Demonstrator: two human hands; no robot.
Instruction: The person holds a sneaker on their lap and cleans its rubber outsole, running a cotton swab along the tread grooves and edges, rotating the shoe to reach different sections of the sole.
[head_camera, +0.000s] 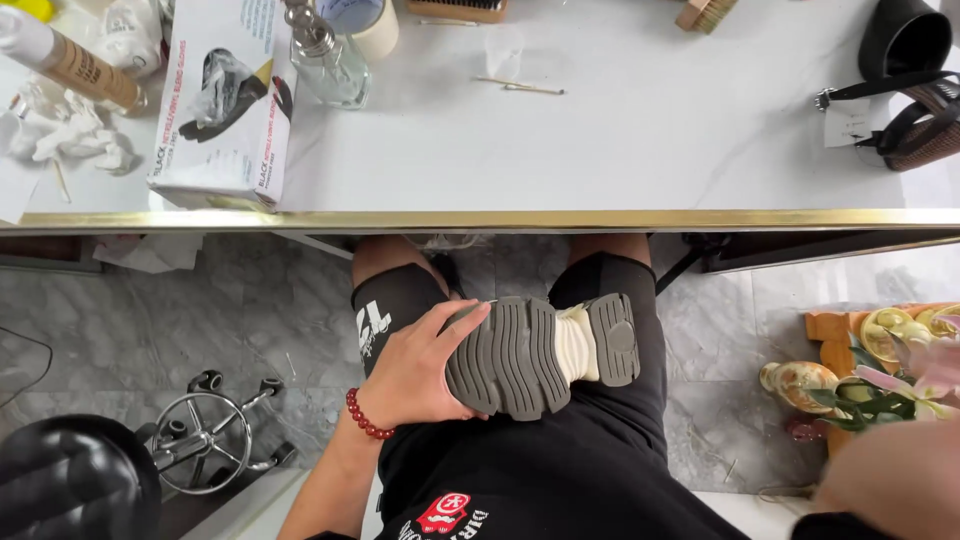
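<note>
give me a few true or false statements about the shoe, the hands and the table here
1. The left hand grips the toe end of the shoe. True.
2. The shoe lies sole up on the person's lap. True.
3. The shoe sits on the white table. False: it rests on the lap, below the table's edge.
4. The left wrist is bare. False: it wears a red bead bracelet.
5. The right hand touches the shoe. False: it is blurred at the lower right, apart.
</note>
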